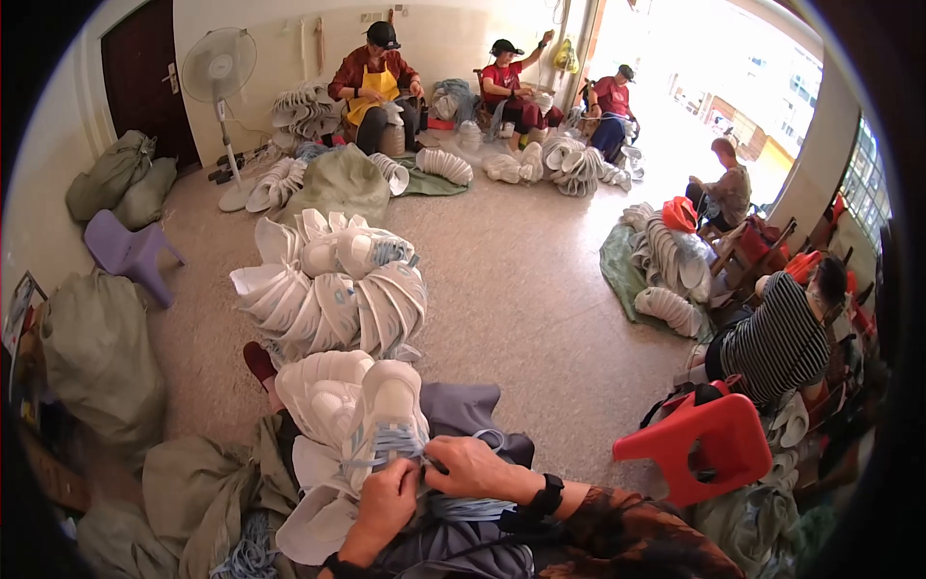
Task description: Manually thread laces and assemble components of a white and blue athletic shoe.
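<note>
The left hand [388,497] pinches its thumb and finger together on a light-blue lace [397,441] at the near end of a white shoe [391,386], while the right hand [473,466] curls its fingers close beside it; whether those fingers close on anything I cannot tell. The shoe sits just beyond the hands, its toe pointing away from the person and the lace crossing its front. A black band [548,494] circles the right wrist. More pale shoes [323,396] lie just left of the shoe, and a bundle of blue laces [473,509] rests below the right hand, over dark grey cloth [463,410]. Farther beyond the hands, white shoes stand packed in a curved stack [338,309]. Well to the left are bulky green-grey sacks [101,362] and a purple chair [130,251]; to the right, apart from the hands, is a red stool [714,439] — near it sits a person in a striped top [776,347]. Far ahead, three seated co-workers [381,82] have heaps of white shoes [574,164] around them.
</note>
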Demonstrator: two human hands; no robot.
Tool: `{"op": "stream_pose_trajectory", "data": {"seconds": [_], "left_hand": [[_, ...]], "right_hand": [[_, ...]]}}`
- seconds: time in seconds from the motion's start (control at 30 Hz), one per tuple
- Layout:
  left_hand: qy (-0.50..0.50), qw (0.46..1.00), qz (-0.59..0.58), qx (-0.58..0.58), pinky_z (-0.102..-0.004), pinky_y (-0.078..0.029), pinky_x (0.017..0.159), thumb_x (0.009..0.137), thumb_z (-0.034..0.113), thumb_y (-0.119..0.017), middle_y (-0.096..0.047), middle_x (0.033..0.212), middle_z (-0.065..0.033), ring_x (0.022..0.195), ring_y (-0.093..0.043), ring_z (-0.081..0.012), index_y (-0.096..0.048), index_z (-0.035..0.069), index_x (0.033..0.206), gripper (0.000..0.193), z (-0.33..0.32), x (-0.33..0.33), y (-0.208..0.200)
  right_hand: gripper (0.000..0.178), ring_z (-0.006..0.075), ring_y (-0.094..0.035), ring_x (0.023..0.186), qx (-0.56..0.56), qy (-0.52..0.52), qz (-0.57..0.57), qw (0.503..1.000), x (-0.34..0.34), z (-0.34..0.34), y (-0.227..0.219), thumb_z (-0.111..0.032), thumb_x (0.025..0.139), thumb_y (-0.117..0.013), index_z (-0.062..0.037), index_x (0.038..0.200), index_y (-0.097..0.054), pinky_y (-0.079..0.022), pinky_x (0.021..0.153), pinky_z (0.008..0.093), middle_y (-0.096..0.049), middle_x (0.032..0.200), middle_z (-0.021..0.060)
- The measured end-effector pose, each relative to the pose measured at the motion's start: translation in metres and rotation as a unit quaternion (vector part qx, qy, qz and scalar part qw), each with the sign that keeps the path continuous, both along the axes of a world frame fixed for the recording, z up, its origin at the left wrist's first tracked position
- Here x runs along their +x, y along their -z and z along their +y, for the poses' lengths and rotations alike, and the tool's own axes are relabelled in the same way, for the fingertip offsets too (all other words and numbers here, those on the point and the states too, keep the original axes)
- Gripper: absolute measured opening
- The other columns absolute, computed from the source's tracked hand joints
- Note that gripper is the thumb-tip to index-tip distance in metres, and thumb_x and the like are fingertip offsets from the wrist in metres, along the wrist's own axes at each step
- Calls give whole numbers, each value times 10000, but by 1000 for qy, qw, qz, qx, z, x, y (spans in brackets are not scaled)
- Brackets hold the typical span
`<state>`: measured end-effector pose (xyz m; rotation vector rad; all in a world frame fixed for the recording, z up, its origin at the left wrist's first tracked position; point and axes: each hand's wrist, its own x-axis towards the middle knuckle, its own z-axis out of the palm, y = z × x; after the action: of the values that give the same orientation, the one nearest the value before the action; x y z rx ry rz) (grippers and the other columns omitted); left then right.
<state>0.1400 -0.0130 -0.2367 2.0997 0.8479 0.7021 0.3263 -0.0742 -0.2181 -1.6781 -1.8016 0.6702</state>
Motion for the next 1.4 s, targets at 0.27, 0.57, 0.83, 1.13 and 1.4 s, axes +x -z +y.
{"op": "stream_pose_trajectory", "data": {"seconds": [0.27, 0.57, 0.83, 1.13, 1.4], "left_hand": [[-45, 859, -357, -365, -309, -527, 824, 936, 33, -659, -604, 986, -68, 890, -649, -191, -635, 10, 920, 36, 35, -109, -82], [-124, 992, 20, -11, -308, -493, 766, 847, 11, -698, -618, 925, -109, 848, -628, -218, -639, 4, 976, 142, 16, -79, -48], [-3, 964, 55, 261, -413, -431, 832, 742, 115, -803, -596, 984, -74, 908, -560, -294, -648, 74, 989, 294, 6, -18, -33], [58, 937, 138, 314, -447, -383, 935, 741, 126, -779, -538, 942, -66, 944, -534, -279, -644, 87, 907, 218, 22, 5, -27], [66, 959, 216, 171, -431, -397, 901, 730, 100, -769, -549, 955, -77, 945, -547, -304, -613, 75, 791, 170, 7, -110, -56]], "right_hand": [[293, 401, -625, 886, 12, 64, 48, 997, 15, 4, 8, -178, 792, -668, -28, 1012, -547, -508, 753, 457, -612, 937, 190], [139, 287, -606, 1011, 104, 32, 80, 991, 10, 13, 9, -39, 883, -686, -14, 974, -584, -498, 854, 357, -583, 1146, 132], [115, 238, -634, 843, -21, 40, 193, 980, 10, 0, -2, -55, 894, -686, -21, 953, -593, -506, 772, 335, -640, 929, 106], [248, 342, -589, 762, 26, 35, -12, 999, -2, -10, 5, -176, 784, -760, -39, 821, -556, -440, 754, 429, -589, 781, 112], [219, 349, -569, 974, 91, 37, 8, 995, 8, -8, 11, -76, 744, -745, -12, 846, -563, -451, 849, 422, -587, 1029, 136]]}}
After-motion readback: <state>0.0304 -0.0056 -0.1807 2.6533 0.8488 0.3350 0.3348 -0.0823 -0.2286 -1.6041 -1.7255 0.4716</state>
